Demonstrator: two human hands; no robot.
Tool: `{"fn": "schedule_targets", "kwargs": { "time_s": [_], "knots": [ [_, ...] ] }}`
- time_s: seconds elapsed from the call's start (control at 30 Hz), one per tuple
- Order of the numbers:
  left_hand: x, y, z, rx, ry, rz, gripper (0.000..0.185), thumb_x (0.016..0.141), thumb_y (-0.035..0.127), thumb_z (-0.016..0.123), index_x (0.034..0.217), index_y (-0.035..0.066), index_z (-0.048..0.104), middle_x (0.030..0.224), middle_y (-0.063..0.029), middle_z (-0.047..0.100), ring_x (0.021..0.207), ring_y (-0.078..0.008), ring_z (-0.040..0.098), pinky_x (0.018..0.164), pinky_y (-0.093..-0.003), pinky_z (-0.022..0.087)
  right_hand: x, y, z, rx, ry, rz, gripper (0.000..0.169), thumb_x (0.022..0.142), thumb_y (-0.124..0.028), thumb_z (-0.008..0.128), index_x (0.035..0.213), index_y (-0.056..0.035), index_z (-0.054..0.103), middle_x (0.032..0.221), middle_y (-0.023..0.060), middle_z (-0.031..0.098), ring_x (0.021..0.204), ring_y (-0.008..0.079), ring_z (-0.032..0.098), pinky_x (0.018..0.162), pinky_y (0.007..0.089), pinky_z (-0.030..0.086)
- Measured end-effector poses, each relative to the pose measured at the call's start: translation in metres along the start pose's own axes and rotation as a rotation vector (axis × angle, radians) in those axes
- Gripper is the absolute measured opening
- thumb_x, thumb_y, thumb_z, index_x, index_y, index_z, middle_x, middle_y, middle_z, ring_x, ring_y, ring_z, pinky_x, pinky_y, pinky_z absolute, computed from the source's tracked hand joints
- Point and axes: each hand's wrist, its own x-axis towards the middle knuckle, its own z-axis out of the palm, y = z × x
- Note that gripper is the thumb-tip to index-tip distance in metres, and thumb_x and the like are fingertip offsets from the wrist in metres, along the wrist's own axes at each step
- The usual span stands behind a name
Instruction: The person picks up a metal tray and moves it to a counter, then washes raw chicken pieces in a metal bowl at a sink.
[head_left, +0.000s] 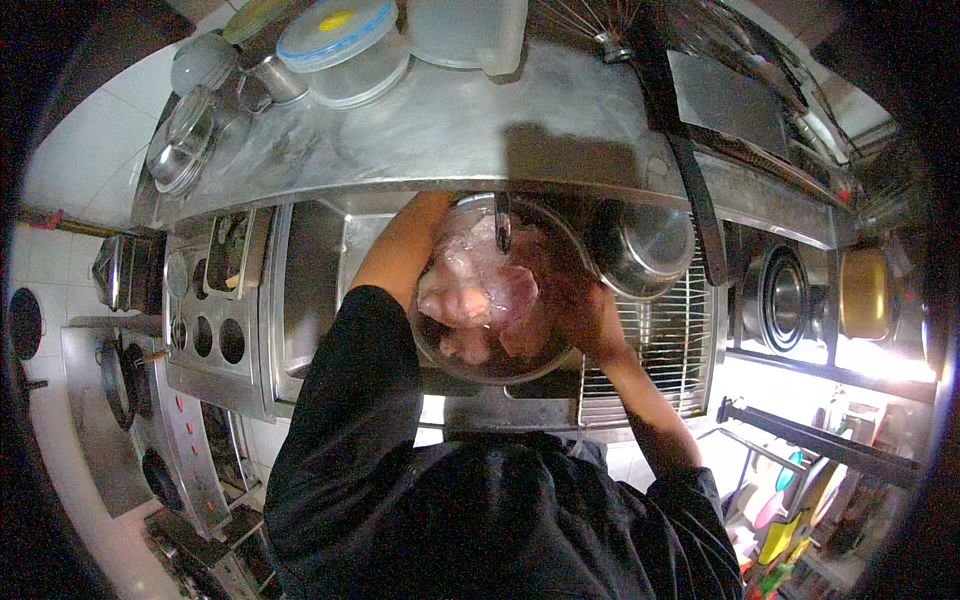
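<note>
A large round metal bowl (517, 379) sits at the sink in front of me. It holds wet, pale pink pieces of raw meat (454, 300), and a darker reddish piece (517, 296) lies beside them. Above the bowl's far part hangs a metal tap spout (502, 229). My left forearm reaches forward along the bowl's left side; the left hand is hidden beneath the overhanging steel shelf. At the bowl's right rim is my right hand (598, 322), its fingers lost in shadow, so their grip is unclear.
Right of the bowl, a smaller metal bowl (652, 244) rests over a wire rack (660, 352). Lidded plastic containers (345, 56) and a whisk (615, 45) stand on the steel shelf (420, 127). A steel counter with round holes (217, 322) lies left; pots (780, 300) sit at right.
</note>
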Motion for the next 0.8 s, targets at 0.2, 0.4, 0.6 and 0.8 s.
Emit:
{"fn": "schedule_targets", "kwargs": {
  "time_s": [0.2, 0.4, 0.6, 0.8],
  "knots": [
    [0.008, -0.006, 0.0, 0.071, -0.021, 0.018, 0.047, 0.099, 0.042, 0.052, 0.103, -0.001, 0.071, 0.095, -0.0217, 0.072, 0.087, -0.0372, 0.069, 0.078, -0.045, 0.054, -0.051, 0.016, -0.011, -0.026, 0.297, 0.081, 0.033, 0.082, 0.002, 0.066, 0.115, -0.0003, 0.065, 0.106, 0.0206, 0.068, 0.09, 0.036, 0.068, 0.077, 0.0422, 0.054],
    [0.003, -0.015, -0.008, 0.105, -0.028, 0.022, 0.056, 0.1, 0.051, 0.049, 0.102, -0.001, 0.071, 0.093, -0.0229, 0.072, 0.086, -0.0394, 0.069, 0.079, -0.0464, 0.054, -0.071, 0.047, 0.013, 0.22, 0.221, 0.336, 0.065, 0.087, -0.011, 0.067, 0.146, 0.0, 0.042, 0.13, 0.0257, 0.061, 0.118, 0.0463, 0.06, 0.098, 0.0486, 0.05],
    [-0.089, -0.069, -0.018, -0.118, 0.081, -0.043, 0.066, 0.101, 0.06, 0.047, 0.101, -0.001, 0.072, 0.092, -0.0242, 0.072, 0.085, -0.0415, 0.069, 0.079, -0.0479, 0.053, -0.083, 0.086, 0.032, 0.542, -0.01, 0.603, 0.044, 0.093, -0.02, 0.067, 0.132, -0.0047, 0.053, 0.113, 0.0142, 0.069, 0.097, 0.0325, 0.068, 0.082, 0.0446, 0.056],
    [-0.27, -0.038, -0.014, -0.548, 0.305, 0.011, 0.046, 0.101, 0.044, 0.06, 0.095, -0.001, 0.067, 0.081, -0.0091, 0.067, 0.076, -0.0234, 0.06, 0.07, -0.038, 0.047, -0.082, 0.094, 0.037, 0.884, -0.008, 0.508, 0.032, 0.1, -0.026, 0.063, 0.121, -0.0018, 0.062, 0.081, 0.0083, 0.068, 0.054, 0.0178, 0.065, 0.045, 0.0313, 0.054]
  ]
}}
